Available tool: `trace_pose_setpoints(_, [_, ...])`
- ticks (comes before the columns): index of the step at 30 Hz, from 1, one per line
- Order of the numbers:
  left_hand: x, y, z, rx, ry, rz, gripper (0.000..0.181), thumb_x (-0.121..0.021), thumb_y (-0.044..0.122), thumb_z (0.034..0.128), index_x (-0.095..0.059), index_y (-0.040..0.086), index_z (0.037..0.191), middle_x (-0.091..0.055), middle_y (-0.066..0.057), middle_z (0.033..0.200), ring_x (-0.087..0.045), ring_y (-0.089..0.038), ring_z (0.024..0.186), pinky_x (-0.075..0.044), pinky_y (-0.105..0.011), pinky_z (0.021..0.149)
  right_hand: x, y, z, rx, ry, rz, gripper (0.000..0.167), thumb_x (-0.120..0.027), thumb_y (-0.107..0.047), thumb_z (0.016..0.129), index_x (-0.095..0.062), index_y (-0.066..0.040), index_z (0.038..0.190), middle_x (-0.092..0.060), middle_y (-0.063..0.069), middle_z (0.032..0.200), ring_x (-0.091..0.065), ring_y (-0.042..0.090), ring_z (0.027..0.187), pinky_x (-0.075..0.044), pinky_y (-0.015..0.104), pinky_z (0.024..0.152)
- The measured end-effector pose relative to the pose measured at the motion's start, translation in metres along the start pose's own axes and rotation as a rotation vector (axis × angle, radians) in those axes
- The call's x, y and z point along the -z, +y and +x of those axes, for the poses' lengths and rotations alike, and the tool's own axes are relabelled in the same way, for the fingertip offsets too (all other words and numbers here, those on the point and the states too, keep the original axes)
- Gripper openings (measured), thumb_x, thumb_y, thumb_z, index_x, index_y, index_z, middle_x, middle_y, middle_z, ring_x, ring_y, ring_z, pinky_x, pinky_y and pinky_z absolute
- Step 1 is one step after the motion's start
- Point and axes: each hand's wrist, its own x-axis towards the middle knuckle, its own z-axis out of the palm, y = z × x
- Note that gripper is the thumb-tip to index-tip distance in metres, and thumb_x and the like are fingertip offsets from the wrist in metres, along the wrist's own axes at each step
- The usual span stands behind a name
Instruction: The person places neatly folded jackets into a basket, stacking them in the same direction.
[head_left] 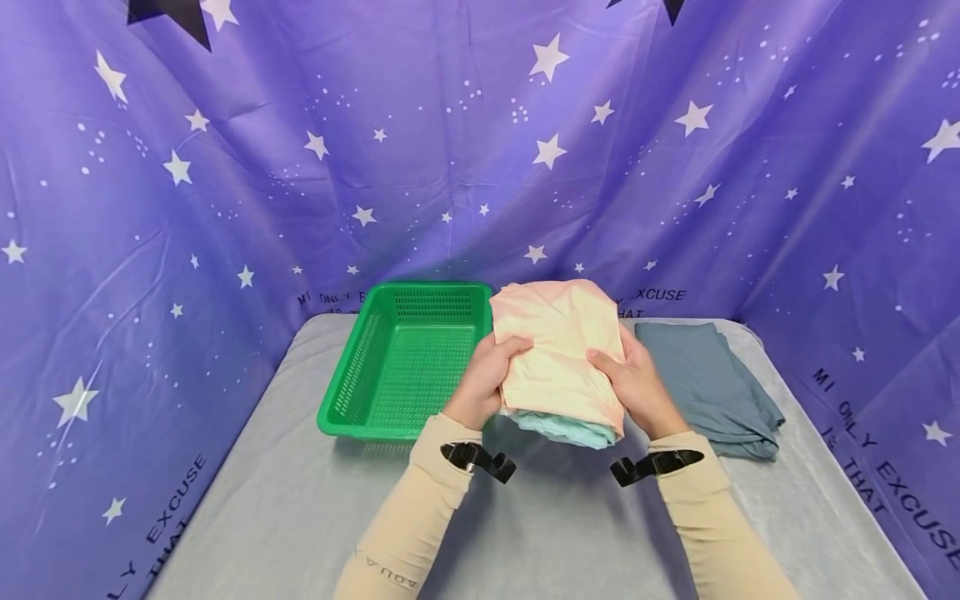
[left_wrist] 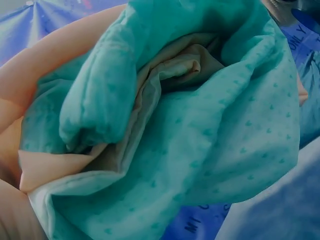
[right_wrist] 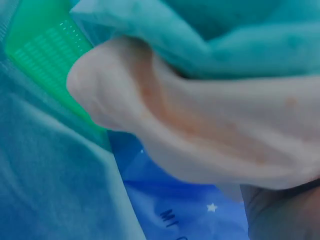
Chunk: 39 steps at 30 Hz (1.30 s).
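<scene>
A folded peach cloth (head_left: 558, 350), with a teal layer (head_left: 566, 427) showing below its lower edge, is held up over the middle of the table. My left hand (head_left: 482, 379) grips its left side, thumb on top. On the right side my right hand (head_left: 637, 379) grips it the same way. Seen in the left wrist view, the teal fabric (left_wrist: 240, 135) has a small dark print and is rolled round lighter inner folds. Peach and teal folds (right_wrist: 260, 55) fill much of the right wrist view. The fingers under the cloth are hidden.
A green plastic basket (head_left: 327, 400) with perforated walls stands to the left, with no contents visible inside. To the right lies a folded grey-blue cloth (head_left: 697, 379) on the grey table cover (head_left: 300, 517). A purple star-printed curtain (head_left: 450, 167) hangs behind and at both sides.
</scene>
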Motion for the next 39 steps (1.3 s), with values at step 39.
trace_pose_setpoints(39, [0.09, 0.09, -0.02, -0.037, -0.018, 0.205, 0.03, -0.069, 0.019, 0.0936, -0.059, 0.013, 0.121, -0.071, -0.002, 0.097, -0.072, -0.016, 0.079, -0.063, -0.035, 0.068, -0.082, -0.029, 0.048, 0.19, -0.167, -0.007, 0.061, -0.06, -0.008, 0.102, -0.037, -0.014, 0.158, -0.059, 0.021, 0.136, -0.065, 0.023, 0.11, -0.061, 0.026, 0.083])
